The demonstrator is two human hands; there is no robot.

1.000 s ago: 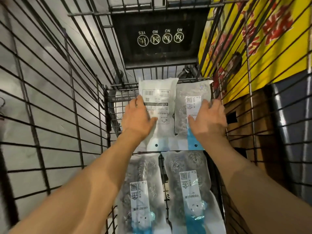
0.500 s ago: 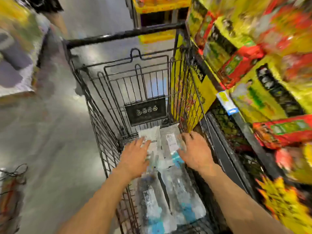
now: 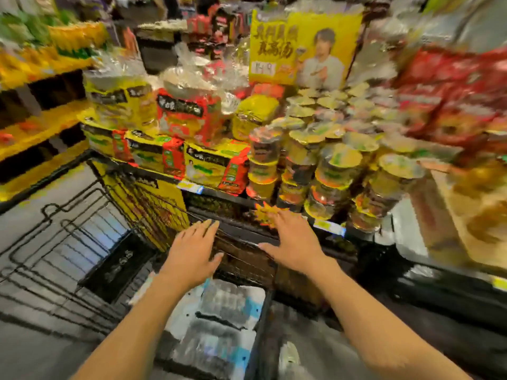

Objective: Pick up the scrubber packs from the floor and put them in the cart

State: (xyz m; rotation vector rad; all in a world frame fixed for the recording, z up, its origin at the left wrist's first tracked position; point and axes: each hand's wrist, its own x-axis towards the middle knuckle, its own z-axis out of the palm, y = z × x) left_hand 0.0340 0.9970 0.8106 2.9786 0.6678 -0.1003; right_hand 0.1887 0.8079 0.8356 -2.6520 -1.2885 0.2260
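Note:
The picture is blurred by fast head motion. Several clear scrubber packs (image 3: 219, 322) with blue and white labels lie flat in the bottom of the black wire cart (image 3: 68, 242). My left hand (image 3: 193, 250) hovers above the cart's right side, fingers spread and holding nothing. My right hand (image 3: 292, 242) is raised beside it, also spread and empty, in front of the lower shelf. Neither hand touches a pack.
A store shelf (image 3: 247, 198) stands just right of the cart, stacked with yellow and red noodle packs (image 3: 189, 116) and cup noodles (image 3: 323, 165). A yellow poster (image 3: 301, 48) rises behind them. Grey floor (image 3: 343, 352) and a shoe (image 3: 289, 355) show below.
Both hands have let go of the packs and lifted out of the cart. The view has swung up and right, from the cart's inside to the shelf.

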